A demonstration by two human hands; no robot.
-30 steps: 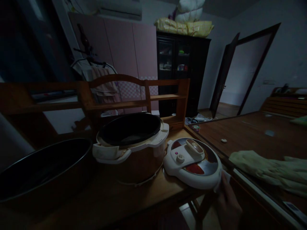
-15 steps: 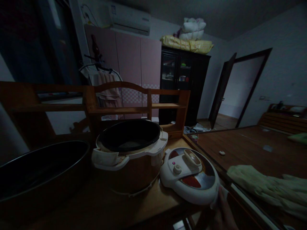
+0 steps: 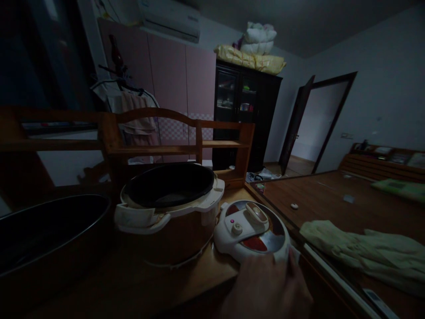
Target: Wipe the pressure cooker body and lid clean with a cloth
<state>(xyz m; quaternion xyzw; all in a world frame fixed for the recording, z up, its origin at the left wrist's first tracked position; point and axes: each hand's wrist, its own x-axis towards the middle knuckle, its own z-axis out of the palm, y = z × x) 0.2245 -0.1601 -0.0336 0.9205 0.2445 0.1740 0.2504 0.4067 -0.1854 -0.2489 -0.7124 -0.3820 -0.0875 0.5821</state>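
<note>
The white pressure cooker lid point(image 3: 229, 250), with a brown handle knob and a red-and-silver top, lies on the wooden desk. At its right front edge my right hand point(image 3: 299, 283) pinches a thin white cloth or tissue point(image 3: 295, 253) against the rim. Beside it, my left hand point(image 3: 255, 285) is at the lid's front edge, blurred, with fingers curled; whatever they grip is hidden. Left of the lid stands the open cooker body point(image 3: 179, 239), a black inner pot point(image 3: 172, 195) inside it. A large dark pot point(image 3: 59, 248) sits at far left.
A wooden shelf rack point(image 3: 152, 150) rises behind the pots. To the right, a brown board surface point(image 3: 318, 199) carries a pale green cloth point(image 3: 352, 248) and a small round white object point(image 3: 294, 206). A remote control point(image 3: 378, 301) lies at lower right.
My left hand has come into view at the lid's front edge. My right hand stays at the rim with the white cloth. The view has shifted slightly right.
</note>
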